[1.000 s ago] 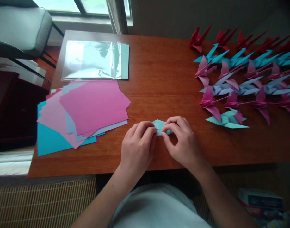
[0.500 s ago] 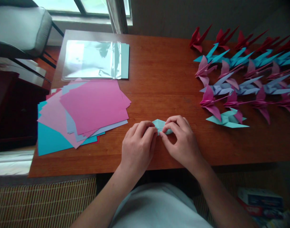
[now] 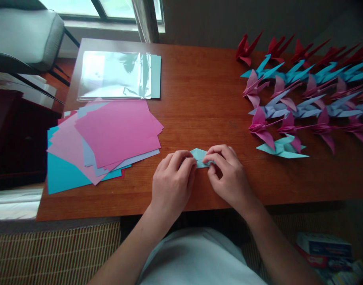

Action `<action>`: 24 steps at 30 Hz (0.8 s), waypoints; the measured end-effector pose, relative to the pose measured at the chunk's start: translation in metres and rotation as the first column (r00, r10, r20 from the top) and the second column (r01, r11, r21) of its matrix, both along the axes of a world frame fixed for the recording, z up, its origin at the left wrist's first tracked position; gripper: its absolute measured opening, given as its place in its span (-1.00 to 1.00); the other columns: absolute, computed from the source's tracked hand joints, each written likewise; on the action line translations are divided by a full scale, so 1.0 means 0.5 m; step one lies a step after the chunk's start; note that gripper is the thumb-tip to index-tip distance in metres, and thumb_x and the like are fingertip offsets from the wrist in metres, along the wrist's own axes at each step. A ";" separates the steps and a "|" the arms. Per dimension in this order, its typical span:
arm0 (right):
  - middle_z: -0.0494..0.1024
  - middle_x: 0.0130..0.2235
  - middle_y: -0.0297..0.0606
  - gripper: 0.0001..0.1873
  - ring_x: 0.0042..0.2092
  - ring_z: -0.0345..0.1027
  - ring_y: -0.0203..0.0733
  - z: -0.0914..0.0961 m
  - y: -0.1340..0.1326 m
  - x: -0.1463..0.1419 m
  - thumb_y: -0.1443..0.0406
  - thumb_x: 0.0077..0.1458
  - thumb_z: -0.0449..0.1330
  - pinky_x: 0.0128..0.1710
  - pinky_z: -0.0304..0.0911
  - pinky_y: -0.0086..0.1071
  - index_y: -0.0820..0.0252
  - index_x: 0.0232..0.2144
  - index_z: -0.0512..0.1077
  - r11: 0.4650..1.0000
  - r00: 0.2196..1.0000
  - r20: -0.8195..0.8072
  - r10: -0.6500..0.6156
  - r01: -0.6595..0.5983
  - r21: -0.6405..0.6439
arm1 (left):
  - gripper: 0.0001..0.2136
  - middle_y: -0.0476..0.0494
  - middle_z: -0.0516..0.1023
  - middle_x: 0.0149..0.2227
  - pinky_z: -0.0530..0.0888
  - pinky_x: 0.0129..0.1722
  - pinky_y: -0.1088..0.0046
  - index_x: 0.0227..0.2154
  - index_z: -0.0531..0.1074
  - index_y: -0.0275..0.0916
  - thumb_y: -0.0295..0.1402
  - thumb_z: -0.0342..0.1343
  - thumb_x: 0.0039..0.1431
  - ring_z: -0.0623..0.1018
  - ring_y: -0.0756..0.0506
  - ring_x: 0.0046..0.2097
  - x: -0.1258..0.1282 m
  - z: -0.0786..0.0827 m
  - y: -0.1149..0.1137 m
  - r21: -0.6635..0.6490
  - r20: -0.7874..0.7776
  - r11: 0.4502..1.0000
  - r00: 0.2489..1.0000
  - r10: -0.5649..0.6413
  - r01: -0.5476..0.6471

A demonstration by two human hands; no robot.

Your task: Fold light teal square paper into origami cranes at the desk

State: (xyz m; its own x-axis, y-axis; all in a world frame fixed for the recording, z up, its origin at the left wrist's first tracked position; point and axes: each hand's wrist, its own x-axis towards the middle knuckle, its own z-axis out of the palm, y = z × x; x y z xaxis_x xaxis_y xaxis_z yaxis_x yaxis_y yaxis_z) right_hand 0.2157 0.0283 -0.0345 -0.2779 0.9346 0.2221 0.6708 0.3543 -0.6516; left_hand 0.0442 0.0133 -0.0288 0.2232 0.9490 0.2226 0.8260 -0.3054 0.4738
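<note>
A small folded piece of mint-green origami paper (image 3: 200, 156) lies on the table near its front edge, partly covered by my fingers. My left hand (image 3: 174, 176) grips its left end between thumb and fingers. On the other side, my right hand (image 3: 229, 174) is curled, its fingertips pressing on the right part of the paper. The thumb of that hand is bent just below the paper's edge. A finished mint-green paper crane (image 3: 284, 147) sits to the right, at the front of several rows of cranes.
Loose coloured paper sheets (image 3: 124, 132) are piled at the left of the wooden table (image 3: 199, 91). Behind them lies a clear plastic packet (image 3: 116, 75) of pale green paper. Rows of red, blue, pink and lilac cranes (image 3: 288, 109) fill the right. A chair (image 3: 23, 35) stands at the far left.
My right thumb has drawn back from the paper's lower edge, and the right fingertips have slid slightly over the paper. My left hand has stayed nearly in place.
</note>
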 end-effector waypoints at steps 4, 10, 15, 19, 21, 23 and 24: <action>0.43 -0.15 -0.18 -0.64 -0.09 0.35 -0.02 0.001 -0.001 -0.002 0.62 0.03 0.07 -0.07 0.34 -0.10 0.08 -0.29 0.39 1.000 1.000 0.012 -0.003 0.003 0.005 | -0.89 -0.15 0.58 -0.13 0.48 -0.10 0.26 -0.22 0.47 -0.18 -0.47 0.06 0.31 0.53 -0.17 -0.12 -0.001 -0.002 -0.003 0.009 0.003 1.000 1.000 -0.006 0.006; 0.43 -0.16 -0.16 -0.65 -0.10 0.34 -0.03 0.003 -0.001 -0.003 0.62 0.02 0.07 -0.07 0.35 -0.11 0.10 -0.29 0.39 1.000 1.000 0.009 0.001 -0.001 0.011 | -0.71 -0.15 0.58 -0.10 0.49 -0.09 0.26 -0.16 0.49 -0.19 -0.64 0.01 0.18 0.54 -0.18 -0.10 -0.005 -0.003 -0.003 0.002 0.010 1.000 1.000 -0.015 0.015; 0.44 -0.17 -0.18 -0.65 -0.10 0.35 -0.03 0.002 0.001 0.001 0.61 0.03 0.07 -0.08 0.36 -0.11 0.08 -0.29 0.40 1.000 1.000 -0.014 0.009 -0.009 0.014 | -0.66 -0.17 0.58 -0.10 0.51 -0.07 0.24 -0.13 0.49 -0.20 -0.68 -0.02 0.14 0.54 -0.19 -0.09 -0.010 -0.003 -0.001 -0.003 0.031 1.000 0.999 -0.030 0.030; 0.45 -0.15 -0.17 -0.63 -0.09 0.35 -0.03 -0.002 -0.001 0.003 0.59 0.06 0.08 -0.06 0.36 -0.10 0.09 -0.21 0.43 0.999 1.000 -0.013 0.003 -0.003 0.034 | -0.69 -0.20 0.59 -0.05 0.52 0.00 0.22 -0.12 0.48 -0.20 -0.65 -0.02 0.19 0.55 -0.18 -0.03 -0.017 0.001 -0.013 0.097 0.106 0.994 0.992 -0.063 0.053; 0.44 -0.13 -0.16 -0.56 -0.07 0.34 -0.03 -0.006 -0.002 0.003 0.59 0.07 0.07 -0.04 0.37 -0.10 0.08 -0.09 0.45 0.999 1.000 -0.009 0.006 -0.006 0.051 | -0.70 -0.22 0.59 0.02 0.50 0.09 0.18 -0.10 0.48 -0.21 -0.64 0.02 0.20 0.53 -0.20 0.06 -0.018 0.006 -0.028 0.189 0.134 0.980 0.986 -0.094 0.068; 0.43 -0.11 -0.15 -0.49 -0.07 0.34 -0.03 -0.010 -0.003 0.002 0.60 0.08 0.07 -0.04 0.38 -0.11 0.08 0.01 0.45 0.998 1.000 0.008 0.016 -0.016 0.065 | -0.68 -0.19 0.60 0.05 0.48 0.14 0.18 -0.04 0.47 -0.22 -0.62 0.05 0.20 0.52 -0.20 0.09 -0.016 0.008 -0.045 0.207 0.120 0.970 0.981 -0.151 0.124; 0.42 -0.11 -0.15 -0.47 -0.07 0.33 -0.04 -0.011 -0.004 0.001 0.60 0.08 0.06 -0.04 0.38 -0.11 0.09 0.03 0.46 0.997 1.000 0.021 0.021 -0.022 0.070 | -0.67 -0.18 0.60 0.07 0.47 0.16 0.20 0.00 0.46 -0.23 -0.61 0.05 0.21 0.52 -0.20 0.11 -0.013 0.009 -0.054 0.197 0.091 0.968 0.980 -0.176 0.156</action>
